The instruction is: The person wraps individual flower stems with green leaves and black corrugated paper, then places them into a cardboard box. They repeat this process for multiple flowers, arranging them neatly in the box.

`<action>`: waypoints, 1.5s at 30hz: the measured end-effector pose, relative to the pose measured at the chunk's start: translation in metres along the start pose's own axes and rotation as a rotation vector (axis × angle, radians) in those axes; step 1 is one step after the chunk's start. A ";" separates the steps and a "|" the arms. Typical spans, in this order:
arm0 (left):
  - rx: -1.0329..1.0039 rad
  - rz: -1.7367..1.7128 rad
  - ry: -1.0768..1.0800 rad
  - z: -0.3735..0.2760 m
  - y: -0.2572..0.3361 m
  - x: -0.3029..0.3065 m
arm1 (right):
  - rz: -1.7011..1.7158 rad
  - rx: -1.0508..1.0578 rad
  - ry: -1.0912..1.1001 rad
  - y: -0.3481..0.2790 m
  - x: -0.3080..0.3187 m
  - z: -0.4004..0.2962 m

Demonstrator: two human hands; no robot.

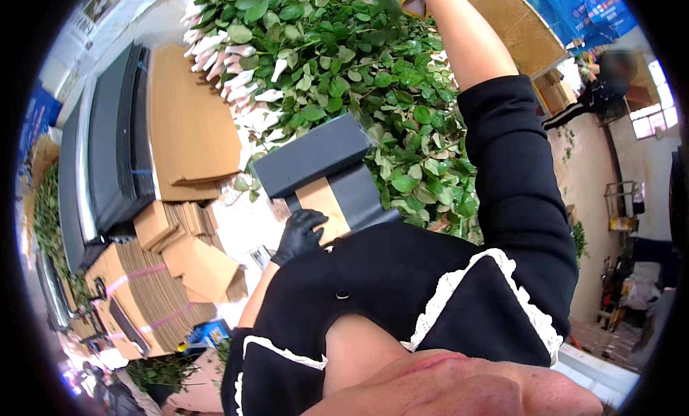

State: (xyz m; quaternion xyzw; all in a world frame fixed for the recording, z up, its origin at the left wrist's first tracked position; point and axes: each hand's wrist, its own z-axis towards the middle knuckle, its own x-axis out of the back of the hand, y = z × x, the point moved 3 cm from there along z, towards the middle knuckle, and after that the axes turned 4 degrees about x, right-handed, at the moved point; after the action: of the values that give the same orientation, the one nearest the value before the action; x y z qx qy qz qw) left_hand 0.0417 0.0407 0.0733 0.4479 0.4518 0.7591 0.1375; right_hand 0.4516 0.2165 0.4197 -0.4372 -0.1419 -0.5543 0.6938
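Observation:
My left hand (301, 236), in a black glove, lies with curled fingers at the left edge of a tan cardboard strip (323, 203); whether it grips the strip is unclear. Under and beside the strip is a dark grey sheet (355, 195), and a long dark grey block or box (315, 155) lies across their far end. Beyond spreads a large heap of leafy green stems (344, 66), with pale pink-white tips (237, 82) along its left side. My right arm reaches far over the heap; of my right hand (414, 2) only part of a yellow-edged glove shows at the top edge.
At left stand dark grey sheets (110, 125) beside large brown cardboard sheets (188, 120). Nearer are banded cardboard stacks (142, 292) and loose cardboard pieces (210, 268). A brown board (511, 28) borders the heap at upper right. Another person (608, 88) is farther off at right.

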 end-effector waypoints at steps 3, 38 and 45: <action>-0.032 0.008 0.001 -0.001 -0.009 -0.007 | -0.128 0.016 0.313 0.003 0.027 0.012; 0.227 -0.178 -0.236 -0.042 -0.038 -0.003 | -0.205 0.373 -0.615 -0.019 0.017 -0.138; 0.534 -0.911 -0.274 -0.031 -0.018 -0.004 | -0.217 0.351 -0.591 -0.047 0.033 -0.308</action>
State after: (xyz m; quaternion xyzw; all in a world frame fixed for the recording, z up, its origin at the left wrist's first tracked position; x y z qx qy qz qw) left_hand 0.0160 0.0305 0.0509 0.3212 0.7552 0.4161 0.3915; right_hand 0.3327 -0.0405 0.2851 -0.4352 -0.4752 -0.4416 0.6244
